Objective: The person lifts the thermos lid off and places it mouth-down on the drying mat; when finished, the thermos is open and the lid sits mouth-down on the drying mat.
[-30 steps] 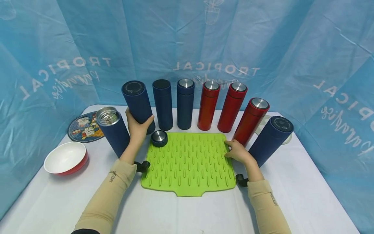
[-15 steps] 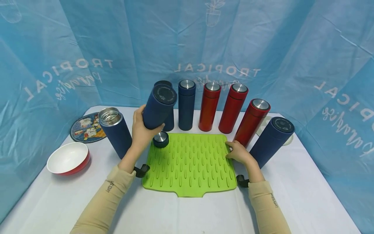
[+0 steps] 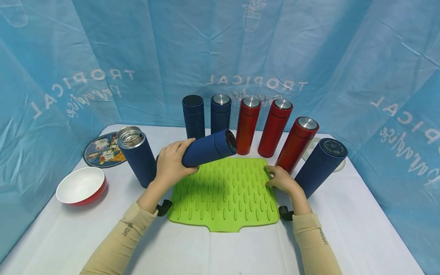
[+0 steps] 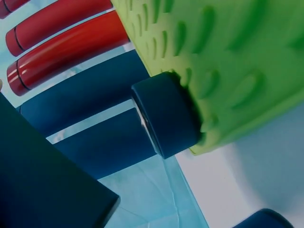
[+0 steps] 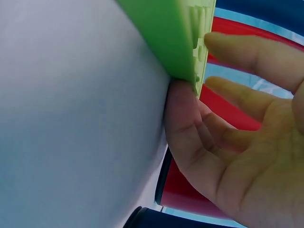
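My left hand [image 3: 173,162] grips a navy thermos bottle [image 3: 204,151], tilted nearly flat over the green ridged mat [image 3: 223,191], its dark printed end facing right. In the left wrist view that bottle [image 4: 42,175] fills the lower left. A small navy screw cap [image 4: 166,114] sits at the mat's corner, mostly behind my left hand in the head view. To the left stands a capless navy thermos [image 3: 137,160] with a threaded steel neck. My right hand [image 3: 282,178] touches the mat's right edge, its fingertips [image 5: 183,95] at the rim and the fingers loosely bent.
Along the back stand two navy thermoses, one with a dark top [image 3: 193,118] and one steel-topped [image 3: 220,114]. Several red thermoses [image 3: 247,126] follow rightward. A navy thermos [image 3: 319,168] stands beside my right hand. Far left are a bowl [image 3: 82,187] and a patterned placemat [image 3: 103,151].
My left hand has lifted the navy thermos from its upright place, carried it right and towards me, and tipped it over to the right. My right hand stays at the mat's edge.
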